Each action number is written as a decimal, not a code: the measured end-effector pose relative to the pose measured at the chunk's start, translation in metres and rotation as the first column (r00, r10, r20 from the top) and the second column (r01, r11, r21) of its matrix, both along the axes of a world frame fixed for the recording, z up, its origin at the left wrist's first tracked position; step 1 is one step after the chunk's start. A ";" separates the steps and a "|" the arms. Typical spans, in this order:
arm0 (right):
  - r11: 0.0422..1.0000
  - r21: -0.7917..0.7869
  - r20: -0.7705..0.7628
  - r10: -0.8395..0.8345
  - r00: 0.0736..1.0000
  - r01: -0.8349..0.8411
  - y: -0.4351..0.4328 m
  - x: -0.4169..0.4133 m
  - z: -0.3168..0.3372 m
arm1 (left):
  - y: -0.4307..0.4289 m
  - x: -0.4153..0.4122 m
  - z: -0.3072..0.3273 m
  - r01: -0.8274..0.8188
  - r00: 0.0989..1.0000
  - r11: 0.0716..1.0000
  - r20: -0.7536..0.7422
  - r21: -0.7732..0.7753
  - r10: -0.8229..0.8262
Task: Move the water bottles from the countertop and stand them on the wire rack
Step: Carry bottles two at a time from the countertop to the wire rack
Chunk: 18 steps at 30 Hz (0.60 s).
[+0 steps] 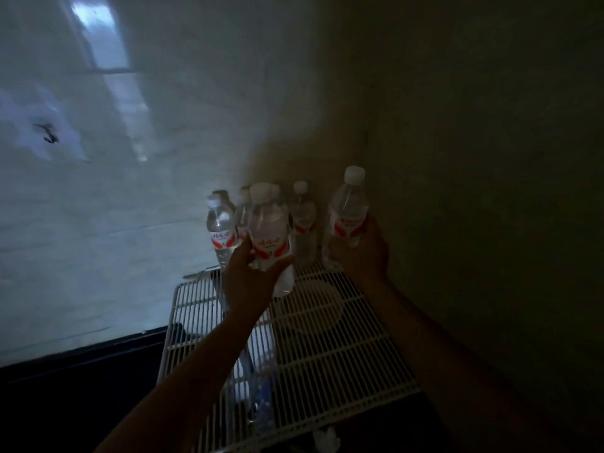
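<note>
Left hand: fingers and thumb curled round the lower half of a clear bottle, thumb across the front below the red-and-white label. White cap on, bottle leaning slightly, neck away from the camera. Its base is over the back part of the wire rack; frame dim, so I cannot tell whether the base touches the wires.

Right hand: wrapped round the second bottle from its right side, palm against the label band. This bottle is near upright, white cap on, at the rack's back right corner. Its lower end is in shadow just at the rack edge.

Both forearms reach in from the bottom of the frame, the left from lower left, the right from lower right, both above the rack.

Between and behind the two held bottles, more of the same kind stand upright along the rack's back edge:
- leftmost bottle, at the back left corner, label facing the camera;
- half-hidden bottle, just behind the left hand's bottle;
- middle bottle, in the gap between the two held ones.

The rack is white, with thin parallel wires and a few cross bars; the front half is bare. Blurred items show through the wires underneath; not identifiable.

Pale wall to the left, lit bluish. Dark wall to the right, meeting it at the corner behind the bottles.
</note>
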State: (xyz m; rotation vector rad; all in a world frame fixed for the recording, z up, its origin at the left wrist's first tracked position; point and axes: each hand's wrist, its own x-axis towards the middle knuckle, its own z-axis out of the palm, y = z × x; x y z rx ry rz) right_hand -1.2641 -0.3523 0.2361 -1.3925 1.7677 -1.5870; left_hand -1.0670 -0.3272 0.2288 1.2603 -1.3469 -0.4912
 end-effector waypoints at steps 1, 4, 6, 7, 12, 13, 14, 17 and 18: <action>1.000 0.007 -0.007 0.003 1.000 -0.003 -0.008 -0.006 -0.002 | -0.005 -0.004 -0.001 -0.038 0.999 0.999 0.016 0.003 0.038; 0.999 0.017 -0.049 0.030 0.998 -0.029 -0.027 -0.019 -0.011 | -0.023 -0.013 -0.010 -0.081 0.996 0.996 0.036 0.040 0.080; 0.999 0.020 -0.082 0.041 0.996 -0.039 -0.039 -0.026 -0.021 | -0.035 -0.016 -0.021 -0.075 0.997 0.996 0.025 0.052 0.074; 0.998 0.039 -0.088 0.044 0.995 -0.041 -0.044 -0.029 -0.025 | -0.040 -0.018 -0.026 -0.071 0.997 0.996 0.020 0.057 0.069; 0.986 0.128 -0.032 0.110 0.993 -0.105 -0.055 -0.019 -0.048 | -0.056 -0.007 -0.056 -0.099 0.993 0.989 0.067 0.105 0.093; 0.986 0.127 -0.019 0.116 0.993 -0.113 -0.056 -0.012 -0.052 | -0.059 -0.004 -0.059 -0.107 0.993 0.987 0.055 0.117 0.101; 0.986 0.119 -0.001 0.121 0.993 -0.120 -0.058 -0.004 -0.055 | -0.062 -0.001 -0.061 -0.117 0.993 0.986 0.040 0.117 0.113; 0.976 0.121 0.078 0.170 0.982 -0.179 -0.066 0.019 -0.059 | -0.069 0.003 -0.059 -0.124 0.992 0.987 0.040 0.099 0.121; 0.970 0.128 0.086 0.199 0.976 -0.209 -0.069 0.023 -0.059 | -0.070 0.002 -0.058 -0.117 0.993 0.988 0.041 0.102 0.113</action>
